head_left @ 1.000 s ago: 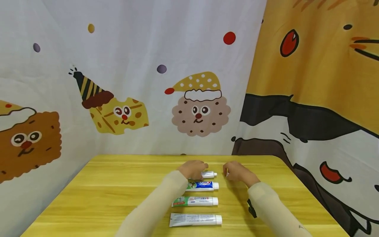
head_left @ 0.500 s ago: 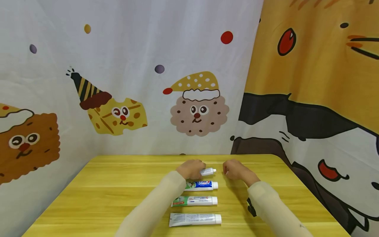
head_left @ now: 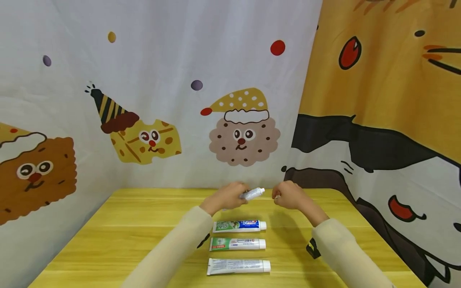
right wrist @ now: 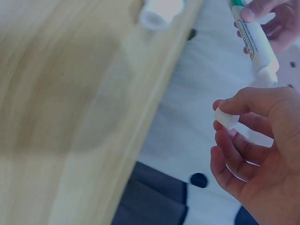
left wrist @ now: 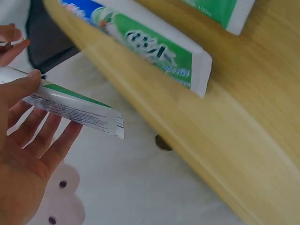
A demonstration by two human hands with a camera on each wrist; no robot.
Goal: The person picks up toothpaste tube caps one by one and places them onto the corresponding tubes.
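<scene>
My left hand (head_left: pixel 227 195) grips a white toothpaste tube (head_left: pixel 253 194) with a green stripe, held above the table's far end, its nozzle end pointing right and slightly up. In the left wrist view the thumb lies on top of the tube and the fingers run beneath it. A short way to the right, my right hand (head_left: pixel 291 195) pinches a small white cap (right wrist: pixel 226 119) between thumb and fingers. The cap is apart from the tube's nozzle end. Nearest below the hands lies a blue-and-green toothpaste tube (head_left: pixel 239 226) on the table.
Closer to me on the yellow wood-grain table (head_left: pixel 144 240) lie a green-and-white toothpaste tube (head_left: pixel 237 244) and a silvery white tube (head_left: pixel 238 266), roughly parallel, caps to the right. A curtain (head_left: pixel 162 60) printed with cartoon figures hangs behind the table's far edge.
My left hand has lifted the white toothpaste tube from the table, tilting its nozzle end upward. My right hand has risen alongside, and the cap now shows in its fingers.
</scene>
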